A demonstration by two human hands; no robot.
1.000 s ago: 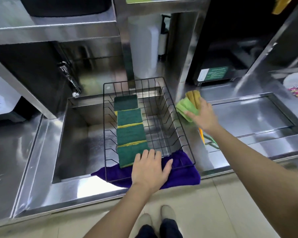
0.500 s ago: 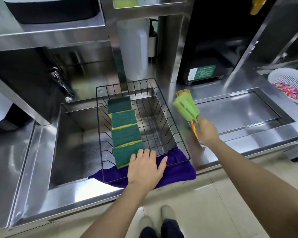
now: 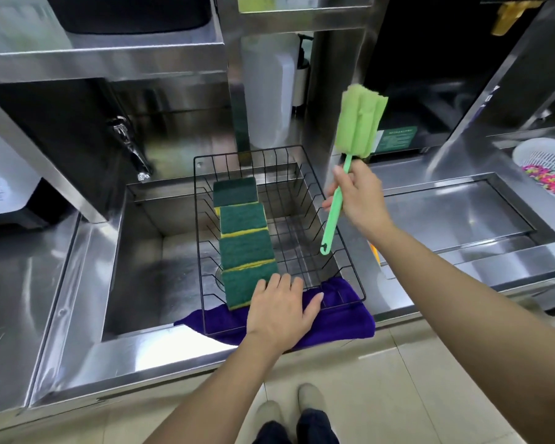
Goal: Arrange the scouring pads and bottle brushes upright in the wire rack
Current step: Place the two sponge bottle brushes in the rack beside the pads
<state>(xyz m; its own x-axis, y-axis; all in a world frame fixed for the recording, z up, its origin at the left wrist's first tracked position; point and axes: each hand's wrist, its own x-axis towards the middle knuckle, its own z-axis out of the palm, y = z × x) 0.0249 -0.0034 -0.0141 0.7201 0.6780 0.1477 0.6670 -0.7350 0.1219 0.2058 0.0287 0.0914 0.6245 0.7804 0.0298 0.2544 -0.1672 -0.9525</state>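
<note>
right hand (image 3: pixel 354 195) gripping bottle brush (image 3: pixel 359 123), left hand (image 3: pixel 281 310) flat, hiding wire rack (image 3: pixel 350 267) front rim

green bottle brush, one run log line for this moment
right hand holds green foam bottle brush | left hand on black wire rack | brush not racked

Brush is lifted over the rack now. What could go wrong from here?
1. The right hand holds the green bottle brush mid-handle, foam end up; top-heavy, it may tip once slotted.
2. Lowering it could knock the upright scouring pads.
3. The wire rack sits on a purple cloth; it may slide despite the left hand.
</note>
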